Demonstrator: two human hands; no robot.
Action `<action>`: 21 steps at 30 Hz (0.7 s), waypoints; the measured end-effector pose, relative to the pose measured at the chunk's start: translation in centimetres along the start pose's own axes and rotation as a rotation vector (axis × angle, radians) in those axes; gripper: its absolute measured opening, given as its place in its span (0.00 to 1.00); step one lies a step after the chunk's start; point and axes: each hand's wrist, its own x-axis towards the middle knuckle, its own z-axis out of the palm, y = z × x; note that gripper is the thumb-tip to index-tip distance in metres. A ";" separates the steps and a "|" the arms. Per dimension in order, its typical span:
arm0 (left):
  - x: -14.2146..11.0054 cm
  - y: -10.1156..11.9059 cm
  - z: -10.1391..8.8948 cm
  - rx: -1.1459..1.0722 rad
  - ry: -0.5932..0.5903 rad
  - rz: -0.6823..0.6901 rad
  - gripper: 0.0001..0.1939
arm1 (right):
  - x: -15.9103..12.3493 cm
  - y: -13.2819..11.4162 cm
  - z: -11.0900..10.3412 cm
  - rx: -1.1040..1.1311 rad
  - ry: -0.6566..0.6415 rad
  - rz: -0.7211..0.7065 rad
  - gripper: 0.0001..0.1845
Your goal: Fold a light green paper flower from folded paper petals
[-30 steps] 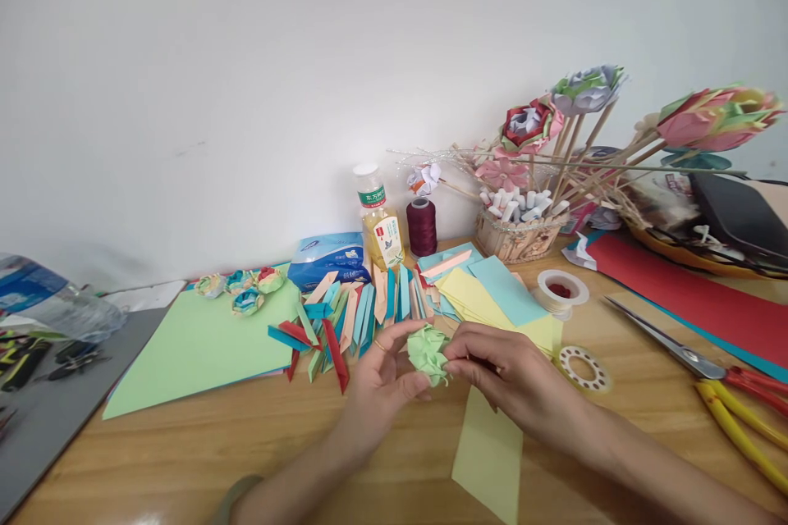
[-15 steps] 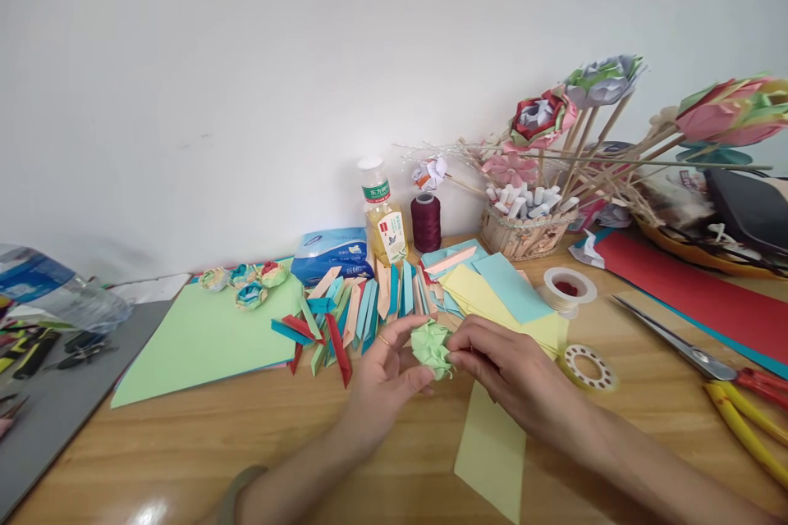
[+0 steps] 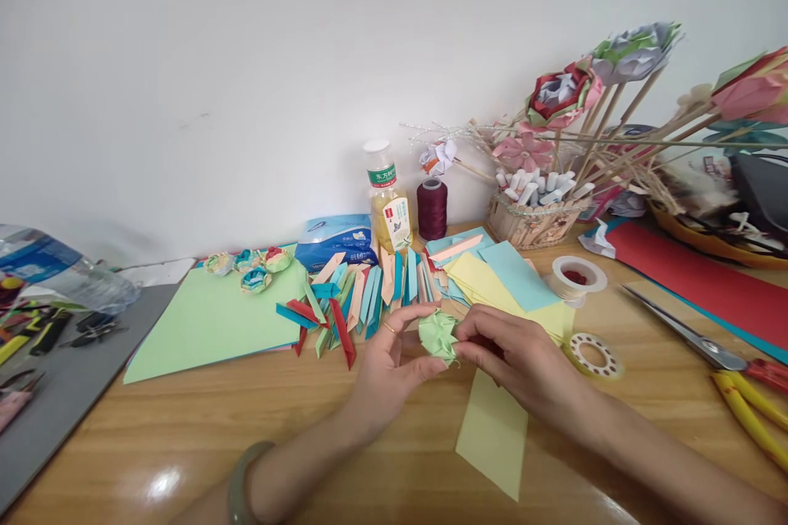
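Note:
A light green folded paper flower (image 3: 437,335) is held between both hands above the wooden table. My left hand (image 3: 394,365) grips it from the left, thumb below and fingers above. The fingertips of my right hand (image 3: 514,353) pinch its right edge. Beneath my right hand lies a pale yellow paper sheet (image 3: 492,436). Behind the hands is a heap of folded paper strips (image 3: 357,299) in blue, peach, red and green. Several small finished paper flowers (image 3: 254,279) rest on a green paper sheet (image 3: 203,332) at the left.
At the right lie scissors (image 3: 707,346), a tape roll (image 3: 594,355), a white spool (image 3: 579,279) and red paper (image 3: 695,271). Along the wall stand a tissue pack (image 3: 336,242), a bottle (image 3: 389,201), maroon thread (image 3: 432,211) and a basket (image 3: 535,221) of paper flowers on sticks.
The camera view has shifted slightly. Both hands still hold the green paper flower, which is turned a little between the fingers.

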 end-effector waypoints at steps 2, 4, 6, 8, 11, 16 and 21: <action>0.0 0.1 0.1 0.012 0.010 0.005 0.22 | 0.0 0.1 -0.2 0.036 -0.020 0.013 0.08; -0.1 0.1 0.1 0.027 0.015 0.003 0.22 | 0.1 0.0 -0.5 0.087 -0.053 0.028 0.09; -0.1 0.2 0.1 0.037 0.015 -0.006 0.22 | 0.3 -0.1 -0.8 0.142 -0.089 0.042 0.09; -0.1 0.3 0.1 0.044 0.025 -0.013 0.22 | 0.4 -0.3 -1.1 0.178 -0.123 0.050 0.09; 0.0 0.3 0.0 0.064 0.051 -0.006 0.23 | 0.6 -0.4 -1.2 0.191 -0.157 0.044 0.08; 0.1 0.2 -0.1 0.063 0.047 0.017 0.22 | 0.5 -0.3 -1.0 0.159 -0.148 0.057 0.08; 0.1 -0.1 -0.2 0.029 0.006 0.026 0.22 | 0.4 -0.1 -0.7 0.193 -0.101 0.113 0.09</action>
